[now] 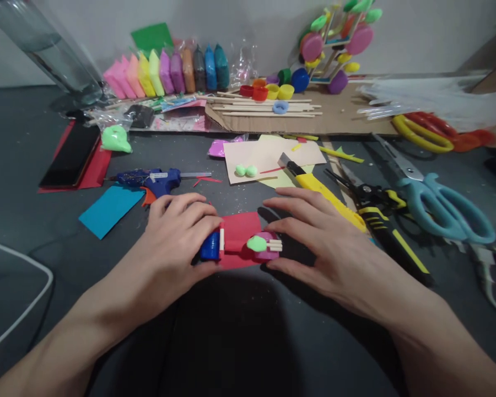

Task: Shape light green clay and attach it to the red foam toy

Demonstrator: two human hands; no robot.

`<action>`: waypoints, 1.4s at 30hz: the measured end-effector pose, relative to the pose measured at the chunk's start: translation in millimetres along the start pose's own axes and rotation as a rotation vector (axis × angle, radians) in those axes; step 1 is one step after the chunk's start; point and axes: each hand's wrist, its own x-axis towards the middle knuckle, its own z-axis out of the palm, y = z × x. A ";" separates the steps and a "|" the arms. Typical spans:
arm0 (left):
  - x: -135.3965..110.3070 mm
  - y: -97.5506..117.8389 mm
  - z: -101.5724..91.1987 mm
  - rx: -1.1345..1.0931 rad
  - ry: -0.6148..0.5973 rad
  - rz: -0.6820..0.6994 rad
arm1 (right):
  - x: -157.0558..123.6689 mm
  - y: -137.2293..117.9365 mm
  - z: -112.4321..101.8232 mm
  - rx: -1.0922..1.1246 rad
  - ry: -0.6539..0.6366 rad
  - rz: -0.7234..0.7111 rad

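A red paper piece (240,236) lies on the dark table in front of me. At its left end sits a blue bottle cap (210,246), and my left hand (177,240) is closed around that cap, thumb and fingers pinching it. At the right end sits a pink cap (268,252) with a green clay blob (256,243) and thin wooden sticks (275,245) on it. My right hand (314,237) hovers over that end, fingers spread, with fingertips touching or nearly touching the pink cap.
Close by lie a blue glue gun (157,179), a yellow utility knife (322,190), black-yellow pliers (380,212), blue scissors (434,198), and a teal paper (107,208). Further back are clay packs (169,71), loose caps (268,89), sticks on cardboard (339,113) and a cap-and-stick model (334,38).
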 end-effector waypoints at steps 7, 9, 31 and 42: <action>6.5 2.5 3.6 -0.030 0.010 -0.091 | 4.9 -1.1 10.4 -0.025 0.098 0.012; 7.6 2.9 3.9 -0.051 0.021 -0.113 | 5.3 -0.2 11.6 -0.003 0.126 0.020; 7.4 6.0 8.5 -0.183 0.091 -0.128 | 19.0 -9.4 8.5 0.076 0.387 0.007; 5.3 -9.0 -5.1 -0.429 0.358 -0.197 | 3.8 -8.2 -46.5 -0.053 0.476 0.268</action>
